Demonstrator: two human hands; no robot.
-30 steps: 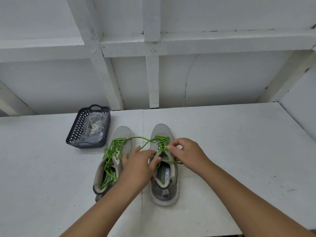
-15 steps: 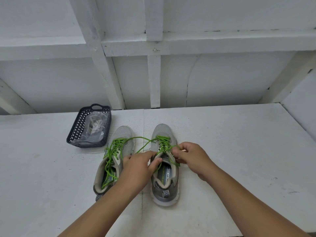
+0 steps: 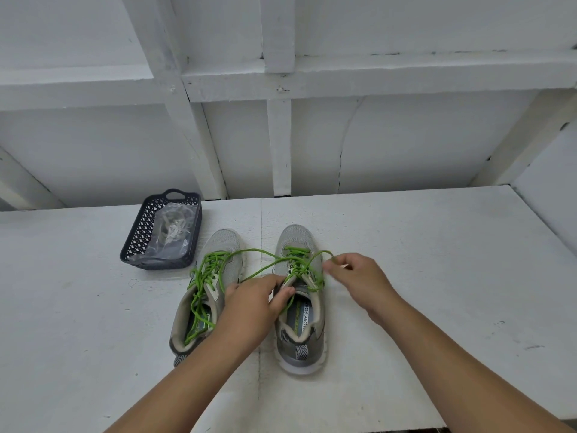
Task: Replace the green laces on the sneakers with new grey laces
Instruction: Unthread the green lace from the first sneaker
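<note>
The green lace (image 3: 296, 264) is threaded through the right sneaker (image 3: 299, 295) on the worktop (image 3: 437, 260) — its free end is pinched by the right hand (image 3: 359, 279), just right of the eyelets. The shoe's tongue edge is gripped by the left hand (image 3: 253, 304), so an outward rightward pull is judged next — across the shoe's long axis.

Right of the sneakers (image 3: 298, 295) bare table (image 3: 437, 260); basket (image 3: 162, 235) far-left.

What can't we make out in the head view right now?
- Grey laces: the clear bag in the basket is glossy and small, so its contents are unclear.
- Right sneaker tongue: hidden by the left hand.
- Where the right hand pinches the green lace: covered by its fingers.
- Insole print: partly cut off by the collar.
</note>
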